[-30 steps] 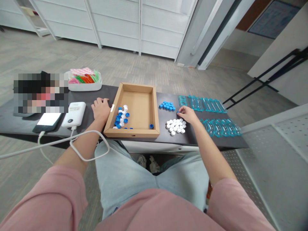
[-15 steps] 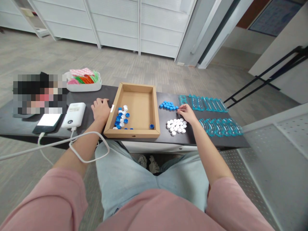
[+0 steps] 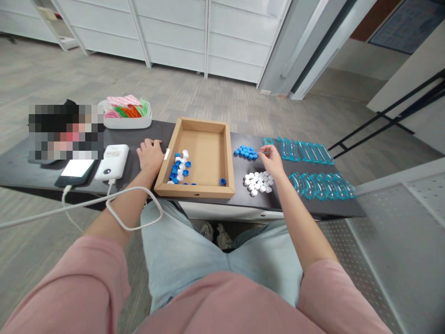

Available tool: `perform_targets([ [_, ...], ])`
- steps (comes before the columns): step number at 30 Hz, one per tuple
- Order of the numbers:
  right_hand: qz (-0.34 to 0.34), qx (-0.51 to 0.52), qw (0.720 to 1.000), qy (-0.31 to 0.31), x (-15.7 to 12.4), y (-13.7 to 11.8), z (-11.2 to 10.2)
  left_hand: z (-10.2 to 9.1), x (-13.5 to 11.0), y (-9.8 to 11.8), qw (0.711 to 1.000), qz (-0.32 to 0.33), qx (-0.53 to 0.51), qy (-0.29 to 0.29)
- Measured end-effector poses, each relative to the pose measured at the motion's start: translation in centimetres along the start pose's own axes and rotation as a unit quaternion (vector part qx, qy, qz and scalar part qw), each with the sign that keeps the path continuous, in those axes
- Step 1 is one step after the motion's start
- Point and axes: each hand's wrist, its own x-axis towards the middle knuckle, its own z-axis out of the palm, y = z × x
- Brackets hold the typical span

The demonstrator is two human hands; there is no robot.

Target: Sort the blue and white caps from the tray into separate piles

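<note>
A shallow cardboard tray (image 3: 205,134) lies on the dark table (image 3: 139,139), with several blue and white hexagonal pieces (image 3: 180,168) heaped in its left part and one blue piece (image 3: 223,181) near its front right corner. To its right sit a cluster of blue pieces (image 3: 245,152) and a cluster of white pieces (image 3: 257,181). My right hand (image 3: 271,160) hovers between the two clusters, its fingers pinched at the right edge of the blue one. My left hand (image 3: 150,154) rests flat on the table against the tray's left wall.
Two rows of clear teal curved parts (image 3: 306,150) lie at the table's right. On the left are a white power bank (image 3: 113,161) with its cable (image 3: 114,204), a phone (image 3: 74,171) and a white bin of coloured items (image 3: 127,113). Grey floor lies beyond.
My right hand has slid away from me, from beside the white cluster up to the right edge of the blue cluster. My left hand has stayed put.
</note>
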Motion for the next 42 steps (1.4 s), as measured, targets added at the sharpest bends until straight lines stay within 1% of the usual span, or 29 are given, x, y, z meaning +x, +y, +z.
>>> perform_targets([
  [1, -0.038, 0.0, 0.999, -0.022, -0.2, -1.2, 1.0, 0.0, 0.0, 0.0, 1.0, -0.001, 0.0, 0.0],
  [3, -0.127, -0.006, 0.986, -0.107, -0.9, -4.1, 3.7, -0.1, -0.1, 0.1, 1.0, -0.002, 0.0, 0.002],
  [5, -0.219, -0.035, 0.953, -0.209, -1.6, -7.3, 7.2, -0.2, -0.1, 0.2, 1.0, -0.004, 0.0, 0.006],
  [7, -0.271, -0.087, 0.915, -0.286, -2.3, -10.3, 11.0, -0.2, -0.1, 0.2, 1.0, -0.005, 0.001, 0.01],
  [9, -0.295, -0.155, 0.886, -0.323, -2.8, -12.6, 14.6, -0.2, -0.1, 0.2, 1.0, -0.006, 0.002, 0.01],
  [11, -0.301, -0.215, 0.863, -0.345, -3.0, -14.1, 17.4, -0.3, -0.2, 0.3, 1.0, -0.006, 0.005, 0.007],
  [13, -0.305, -0.251, 0.843, -0.365, -3.0, -14.7, 19.2, -0.4, -0.2, 0.3, 1.0, -0.007, 0.009, 0.002],
  [15, -0.314, -0.257, 0.827, -0.389, -3.0, -14.8, 19.9, -0.5, -0.3, 0.4, 1.0, -0.006, 0.01, -0.001],
  [16, -0.317, -0.249, 0.824, -0.398, -3.1, -14.7, 19.8, -0.5, -0.3, 0.4, 1.0, -0.006, 0.01, -0.002],
  [18, -0.319, -0.213, 0.828, -0.41, -3.2, -14.4, 18.9, -0.5, -0.3, 0.4, 1.0, -0.004, 0.007, -0.003],
  [20, -0.319, -0.158, 0.845, -0.399, -2.9, -13.8, 17.2, -0.4, -0.2, 0.2, 1.0, -0.005, 0.002, -0.005],
  [22, -0.319, -0.106, 0.868, -0.365, -2.1, -12.8, 14.7, -0.3, -0.1, 0.0, 1.0, -0.004, -0.001, -0.007],
  [25, -0.293, -0.071, 0.913, -0.274, 0.5, -10.4, 9.9, -0.1, 0.0, -0.2, 1.0, -0.002, 0.002, -0.012],
  [26, -0.27, -0.065, 0.931, -0.236, 1.6, -9.4, 8.2, 0.0, 0.1, -0.3, 1.0, 0.0, 0.004, -0.011],
  [28, -0.201, -0.059, 0.966, -0.152, 3.6, -7.2, 4.9, 0.0, 0.1, -0.2, 1.0, 0.001, 0.004, -0.003],
  [30, -0.131, -0.071, 0.985, -0.088, 5.2, -5.3, 2.1, -0.1, 0.0, -0.1, 1.0, 0.001, 0.003, 0.004],
  [32, -0.082, -0.103, 0.99, -0.045, 6.2, -3.8, 0.3, -0.2, -0.1, 0.0, 1.0, -0.001, 0.003, 0.004],
  [35, -0.04, -0.159, 0.986, -0.017, 6.9, -2.3, -0.9, -0.3, -0.1, 0.1, 1.0, -0.005, 0.0, 0.003],
  [38, -0.019, -0.195, 0.98, -0.026, 7.1, -1.5, -0.8, -0.3, -0.1, 0.0, 1.0, -0.008, -0.005, 0.006],
  [42, 0.008, -0.218, 0.975, -0.046, 6.6, -1.2, -0.5, -0.1, -0.1, -0.1, 1.0, -0.013, 0.0, 0.002],
])
